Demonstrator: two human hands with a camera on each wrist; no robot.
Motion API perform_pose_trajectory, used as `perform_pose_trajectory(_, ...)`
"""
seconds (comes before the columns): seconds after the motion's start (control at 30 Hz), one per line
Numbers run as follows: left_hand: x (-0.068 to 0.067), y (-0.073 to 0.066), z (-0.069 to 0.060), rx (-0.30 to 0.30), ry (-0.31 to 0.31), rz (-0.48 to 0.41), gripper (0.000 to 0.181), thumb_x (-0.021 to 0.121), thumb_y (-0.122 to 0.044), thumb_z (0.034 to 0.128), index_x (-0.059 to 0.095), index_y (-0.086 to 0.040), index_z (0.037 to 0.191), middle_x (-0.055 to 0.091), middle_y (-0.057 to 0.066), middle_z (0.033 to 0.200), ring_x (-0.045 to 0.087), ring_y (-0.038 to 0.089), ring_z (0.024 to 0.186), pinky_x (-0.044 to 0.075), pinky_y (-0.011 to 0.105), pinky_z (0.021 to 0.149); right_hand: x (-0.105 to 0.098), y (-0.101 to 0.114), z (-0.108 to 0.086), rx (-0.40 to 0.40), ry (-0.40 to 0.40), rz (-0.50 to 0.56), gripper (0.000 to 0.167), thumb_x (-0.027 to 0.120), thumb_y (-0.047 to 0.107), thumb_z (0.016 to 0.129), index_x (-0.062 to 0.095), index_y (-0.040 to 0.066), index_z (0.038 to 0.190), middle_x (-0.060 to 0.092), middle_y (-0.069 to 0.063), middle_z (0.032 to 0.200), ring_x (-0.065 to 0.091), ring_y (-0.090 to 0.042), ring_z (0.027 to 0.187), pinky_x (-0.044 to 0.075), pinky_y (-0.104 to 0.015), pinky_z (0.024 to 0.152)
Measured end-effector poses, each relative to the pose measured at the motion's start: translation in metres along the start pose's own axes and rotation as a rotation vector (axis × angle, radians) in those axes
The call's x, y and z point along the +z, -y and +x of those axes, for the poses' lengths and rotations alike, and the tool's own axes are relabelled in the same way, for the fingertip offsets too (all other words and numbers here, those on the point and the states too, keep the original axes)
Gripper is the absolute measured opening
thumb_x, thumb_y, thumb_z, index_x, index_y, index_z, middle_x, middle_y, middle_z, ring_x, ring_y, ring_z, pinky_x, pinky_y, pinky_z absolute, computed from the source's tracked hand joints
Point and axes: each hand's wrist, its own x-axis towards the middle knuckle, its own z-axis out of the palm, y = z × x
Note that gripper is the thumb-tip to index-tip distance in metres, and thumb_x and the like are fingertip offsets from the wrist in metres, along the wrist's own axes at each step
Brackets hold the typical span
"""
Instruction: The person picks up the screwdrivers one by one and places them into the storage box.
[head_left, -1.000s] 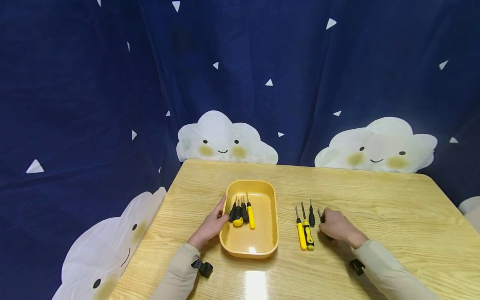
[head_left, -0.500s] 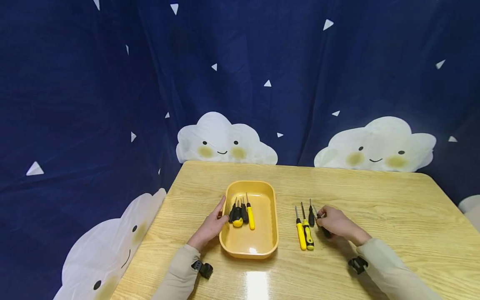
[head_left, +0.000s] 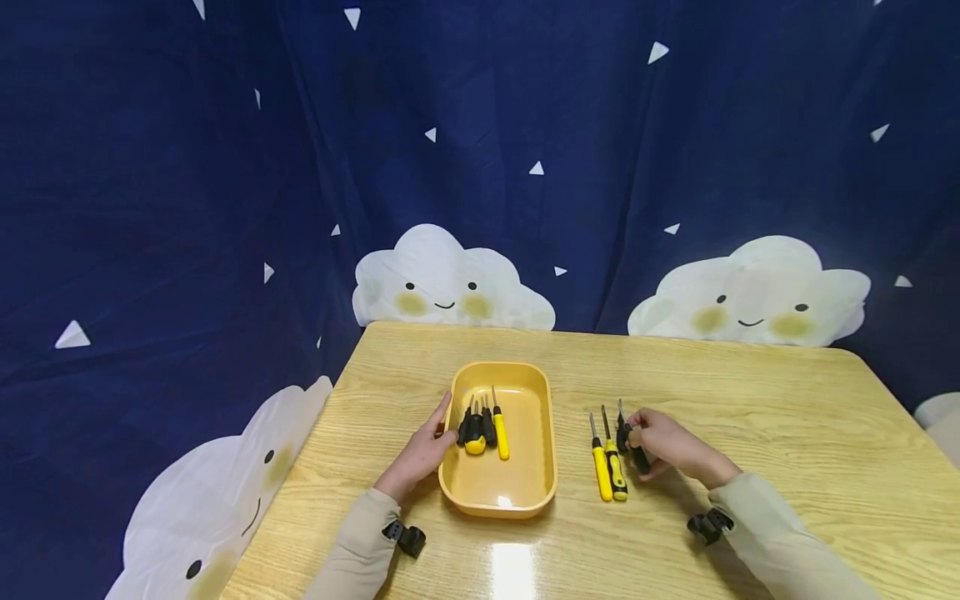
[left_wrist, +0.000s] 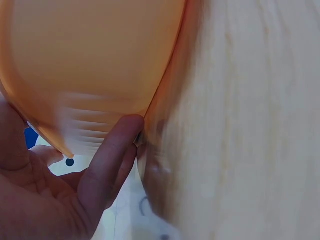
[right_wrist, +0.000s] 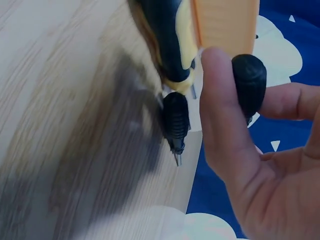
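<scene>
My left hand (head_left: 418, 460) holds the left side of a yellow plastic bin (head_left: 554, 467), thumb over the rim and fingers along the outer wall (left_wrist: 100, 55). Inside lie several screwdrivers: black ones, a stubby black-and-yellow one (head_left: 476, 440) and a yellow one (head_left: 502, 435). My right hand (head_left: 672, 443) pinches a small black screwdriver (right_wrist: 249, 82) by its handle between thumb and fingers. It appears raised off the table. Just left of it another black screwdriver (right_wrist: 176, 120) lies on the wood, beside a yellow-and-black screwdriver (head_left: 617, 477) and a plain yellow screwdriver (head_left: 602, 472).
The wooden table (head_left: 787, 417) extends to both sides and behind the bin. A dark blue curtain (head_left: 480, 108) with white clouds hangs behind its far edge. Each wrist wears a black strap (head_left: 405, 537).
My right hand has lifted the black screwdriver and carried it left, close to the other black one. The left hand and bin stay where they were.
</scene>
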Motion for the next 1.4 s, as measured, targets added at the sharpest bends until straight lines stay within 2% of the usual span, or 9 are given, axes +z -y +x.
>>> perform_pose_trajectory(0.2,0.0,0.0,0.0,0.005,0.001,-0.013,0.068,0.048,-0.014,0.0934,0.016,-0.02,0.153,0.052,0.028,0.122,0.057,0.034,0.1,0.051,0.045,0.079,0.001,0.007,0.002,-0.032,0.07,0.108,0.035,0.038,0.003,0.09,0.031,-0.011,0.12,0.053,-0.025,0.098,0.062,-0.029,0.072,0.054,-0.043,0.058)
perform_pose_trajectory(0.37,-0.001,0.001,-0.001,0.002,0.006,-0.014,0.069,0.048,-0.017,0.0935,0.016,-0.027,0.153,0.051,0.025,0.125,0.057,0.029,0.099,0.052,0.038,0.076,0.006,0.013,0.003,-0.05,0.117,0.168,0.037,0.037,0.002,0.089,0.026,-0.011,0.122,0.055,-0.026,0.099,0.062,-0.03,0.075,0.054,-0.044,0.06)
perform_pose_trajectory(0.6,-0.002,-0.001,-0.002,-0.013,0.019,-0.034,0.069,0.047,-0.019,0.093,0.015,-0.029,0.153,0.05,0.025,0.126,0.059,0.027,0.095,0.052,0.033,0.072,0.01,0.022,0.006,-0.092,0.163,0.193,0.038,0.038,0.005,0.092,0.025,-0.011,0.124,0.056,-0.025,0.102,0.062,-0.031,0.081,0.055,-0.044,0.063)
perform_pose_trajectory(0.8,-0.001,0.001,-0.001,-0.001,0.016,-0.026,0.069,0.048,-0.017,0.093,0.016,-0.026,0.153,0.05,0.027,0.127,0.058,0.029,0.098,0.052,0.036,0.074,0.016,0.034,0.011,-0.095,0.178,0.213,0.042,0.038,0.004,0.091,0.024,-0.011,0.128,0.054,-0.026,0.103,0.063,-0.033,0.082,0.055,-0.044,0.064)
perform_pose_trajectory(0.93,-0.001,0.002,-0.001,0.003,0.01,-0.019,0.069,0.048,-0.016,0.0926,0.017,-0.025,0.153,0.052,0.025,0.123,0.057,0.029,0.098,0.052,0.037,0.076,0.02,0.045,0.013,-0.109,0.182,0.211,0.041,0.038,0.002,0.091,0.025,-0.01,0.128,0.055,-0.022,0.1,0.063,-0.034,0.082,0.056,-0.044,0.064)
perform_pose_trajectory(1.2,-0.001,0.001,0.0,-0.005,0.03,-0.06,0.07,0.047,-0.017,0.0929,0.014,-0.026,0.153,0.051,0.024,0.122,0.061,0.026,0.088,0.054,0.035,0.067,0.03,0.062,0.02,-0.109,0.199,0.24,0.042,0.04,0.003,0.092,0.029,-0.009,0.131,0.055,-0.017,0.098,0.063,-0.025,0.077,0.055,-0.044,0.064)
perform_pose_trajectory(1.4,-0.001,0.002,0.001,-0.001,0.032,-0.057,0.069,0.047,-0.018,0.0931,0.014,-0.026,0.154,0.051,0.024,0.123,0.061,0.025,0.088,0.054,0.034,0.067,0.038,0.071,0.029,-0.117,0.227,0.282,0.046,0.039,0.001,0.09,0.03,-0.009,0.134,0.055,-0.019,0.102,0.064,-0.026,0.079,0.056,-0.043,0.065)
